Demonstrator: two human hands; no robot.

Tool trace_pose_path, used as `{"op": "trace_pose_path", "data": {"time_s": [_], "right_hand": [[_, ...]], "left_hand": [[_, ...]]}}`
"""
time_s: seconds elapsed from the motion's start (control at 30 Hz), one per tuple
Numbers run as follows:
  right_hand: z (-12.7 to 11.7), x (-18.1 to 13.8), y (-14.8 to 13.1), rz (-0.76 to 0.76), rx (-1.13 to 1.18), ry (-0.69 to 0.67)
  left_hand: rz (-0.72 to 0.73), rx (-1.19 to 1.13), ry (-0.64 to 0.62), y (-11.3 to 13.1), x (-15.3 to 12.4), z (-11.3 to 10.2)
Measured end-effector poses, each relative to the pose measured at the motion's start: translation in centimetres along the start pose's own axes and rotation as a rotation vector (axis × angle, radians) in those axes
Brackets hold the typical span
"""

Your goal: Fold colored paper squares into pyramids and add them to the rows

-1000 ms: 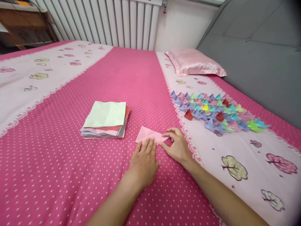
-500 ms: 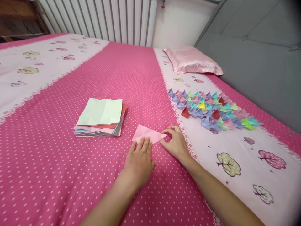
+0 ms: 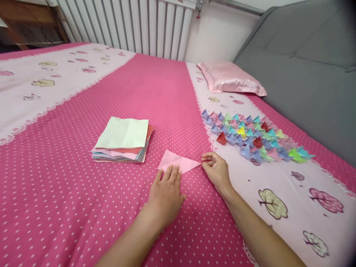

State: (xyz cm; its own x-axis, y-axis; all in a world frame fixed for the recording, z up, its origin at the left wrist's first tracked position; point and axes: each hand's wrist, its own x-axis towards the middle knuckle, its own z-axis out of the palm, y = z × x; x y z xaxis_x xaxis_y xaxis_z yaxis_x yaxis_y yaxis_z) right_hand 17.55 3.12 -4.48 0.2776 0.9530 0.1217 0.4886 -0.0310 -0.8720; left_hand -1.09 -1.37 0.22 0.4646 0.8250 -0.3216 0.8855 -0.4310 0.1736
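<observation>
Sitting leftmost: paper stack [image 3: 122, 133], creased pale green sheet on top, edges uneven, on the dotted stripe of the bedsheet [image 3: 155, 92]. Near the pink paper [image 3: 184, 163], not touching; probably parked there for easy reach without crowding the folding spot.
Left hand [image 3: 166, 196]: palm down, fingers laid over the pink paper's near edge. Not gripping, only resting on it; likely pins the sheet so it can't slide on soft bedding.
Pink paper: flat on the dotted stripe, between stack and right hand [image 3: 218, 172], wide end left, narrow point right. Crease lines visible. Point faces the right fingers, which probably suits them.
Right hand: fingers curled, thumb and fingertips close together at the paper's point. Can't tell from where I stand if they pinch it or just meet it.
Pillow [image 3: 232, 78]: pink, shiny, far back, well apart from both hands; out of the way, I'd guess.
Folded shapes [image 3: 257, 142]: many colours, rough rows, peaks up, on the pale stripe. Side by side, presumably so none get crushed.
</observation>
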Motion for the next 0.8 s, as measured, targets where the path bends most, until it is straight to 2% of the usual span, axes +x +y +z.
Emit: {"op": "trace_pose_path", "data": {"time_s": [0.07,0.2,0.33,0.47,0.6,0.7,0.8], "right_hand": [[-0.1,-0.3,-0.3,0.041,0.090,-0.032],[0.3,-0.7,-0.9,0.047,0.099,-0.133],[1.2,-0.5,-0.9,0.039,0.134,-0.215],[1.0,-0.2,-1.1,0.148,0.314,-0.295],[0.4,0.1,-1.4,0.262,0.464,-0.294],[0.1,0.1,-1.7,0.331,0.579,-0.250],[0.0,-0.3,-2.2,0.363,0.714,-0.216]], "left_hand": [[0.012,-0.014,0.018,-0.1,0.0,0.1],[0.037,-0.024,0.053,-0.1,-0.2,0.2],[0.029,-0.046,0.013,-0.1,-0.3,-0.3],[0.023,-0.084,-0.016,-0.6,-0.9,-1.6],[0.002,-0.114,0.002,-1.3,-1.8,-3.6],[-0.126,-0.163,0.038,-1.7,-2.1,-4.4],[-0.146,-0.449,0.152,-1.7,-1.2,-3.8]]}}
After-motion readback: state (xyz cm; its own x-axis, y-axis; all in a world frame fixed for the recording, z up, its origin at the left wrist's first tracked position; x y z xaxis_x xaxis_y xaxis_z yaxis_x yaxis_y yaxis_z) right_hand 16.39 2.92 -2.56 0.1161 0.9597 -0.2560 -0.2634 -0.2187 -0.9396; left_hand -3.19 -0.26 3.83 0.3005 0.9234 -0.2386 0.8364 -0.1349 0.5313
